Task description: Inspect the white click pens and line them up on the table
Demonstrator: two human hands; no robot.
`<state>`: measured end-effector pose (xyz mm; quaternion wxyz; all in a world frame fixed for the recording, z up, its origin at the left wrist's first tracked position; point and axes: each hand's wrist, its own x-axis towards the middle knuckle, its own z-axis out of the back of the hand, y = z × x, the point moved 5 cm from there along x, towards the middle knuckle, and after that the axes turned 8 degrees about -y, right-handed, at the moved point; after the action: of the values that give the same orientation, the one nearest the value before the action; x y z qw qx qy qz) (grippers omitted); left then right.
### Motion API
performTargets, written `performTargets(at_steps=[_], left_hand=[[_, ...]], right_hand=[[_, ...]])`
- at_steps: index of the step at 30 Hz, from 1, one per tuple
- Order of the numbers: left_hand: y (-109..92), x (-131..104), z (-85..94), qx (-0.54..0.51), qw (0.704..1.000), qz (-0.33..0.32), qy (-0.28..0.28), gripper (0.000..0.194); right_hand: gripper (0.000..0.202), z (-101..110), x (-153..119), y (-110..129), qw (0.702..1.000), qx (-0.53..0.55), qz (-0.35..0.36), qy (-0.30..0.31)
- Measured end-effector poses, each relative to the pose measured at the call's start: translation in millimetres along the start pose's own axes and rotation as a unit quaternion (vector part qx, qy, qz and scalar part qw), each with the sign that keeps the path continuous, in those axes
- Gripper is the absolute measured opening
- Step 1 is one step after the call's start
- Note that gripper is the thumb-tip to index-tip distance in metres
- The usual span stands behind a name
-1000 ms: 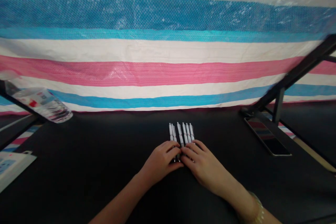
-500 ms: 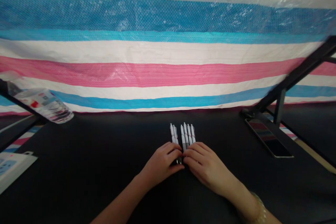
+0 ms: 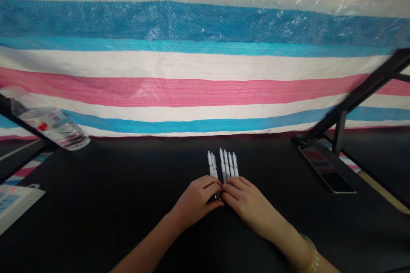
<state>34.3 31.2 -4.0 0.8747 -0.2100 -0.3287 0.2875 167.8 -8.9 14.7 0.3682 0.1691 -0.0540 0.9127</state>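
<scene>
Several white pens lie side by side on the black table [image 3: 128, 192], in two groups with a narrow gap between them. My left hand [image 3: 200, 196] is closed over the lower ends of the left pair of pens [image 3: 212, 164]. Over the lower part of the right group of pens [image 3: 228, 163], my right hand [image 3: 248, 202] rests with its fingers curled around them. The fingertips of both hands nearly meet at the gap. Dark pen tips show under my left fingers; the right group's tips are hidden.
A phone [image 3: 326, 169] lies at the right beside a black metal bar [image 3: 352, 96]. At the left, a clear plastic bottle [image 3: 59, 128] leans by another bar, above a white packet [image 3: 17, 204]. A striped sheet [image 3: 198, 91] hangs behind the table.
In the right group, the leftmost pen has shifted slightly away from me, its top now a little beyond the others. My right hand has moved slightly left and its fingers have drawn together.
</scene>
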Motion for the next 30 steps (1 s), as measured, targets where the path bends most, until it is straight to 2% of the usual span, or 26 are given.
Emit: performTargets(at_steps=[7,11,15,17,21,23,24,26,28,30], left_hand=[[-3.3,2.0,1.8,-0.02,1.0,-0.001,0.017,0.009],[-2.5,2.2,1.9,-0.01,1.0,0.01,0.026,0.01],[-1.5,1.1,1.7,-0.016,0.999,0.012,0.034,0.01],[-2.4,0.5,2.2,-0.02,0.999,0.009,0.034,0.014],[-3.6,0.6,7.0,-0.061,0.998,0.035,-0.005,0.022],[-0.2,1.7,11.4,-0.096,0.99,0.086,-0.051,0.02],[3.0,2.3,13.3,-0.124,0.982,0.121,-0.075,0.019],[11.0,3.0,14.7,-0.213,0.948,0.205,-0.113,0.018],[18.2,3.2,12.7,-0.323,0.893,0.284,-0.134,0.023],[22.3,3.1,10.5,-0.421,0.828,0.34,-0.15,0.029]], right_hand=[[0.009,0.3,2.7,4.3,0.999,-0.026,0.037,-0.023],[0.008,12.2,2.5,3.9,0.997,0.021,0.039,-0.058],[0.013,34.6,-1.3,-2.5,0.981,0.089,0.011,-0.174],[0.016,43.1,-5.2,-9.0,0.961,0.12,-0.033,-0.246],[0.02,53.3,-19.1,-21.4,0.887,0.169,-0.16,-0.4],[0.021,58.4,-27.2,-17.6,0.862,0.15,-0.168,-0.454],[0.021,61.4,-30.1,-12.3,0.862,0.131,-0.148,-0.466],[0.02,66.9,-32.8,3.2,0.884,0.084,-0.074,-0.454],[0.015,68.2,-30.7,20.2,0.921,0.056,0.016,-0.386],[0.019,69.6,-28.8,33.6,0.934,0.052,0.09,-0.341]])
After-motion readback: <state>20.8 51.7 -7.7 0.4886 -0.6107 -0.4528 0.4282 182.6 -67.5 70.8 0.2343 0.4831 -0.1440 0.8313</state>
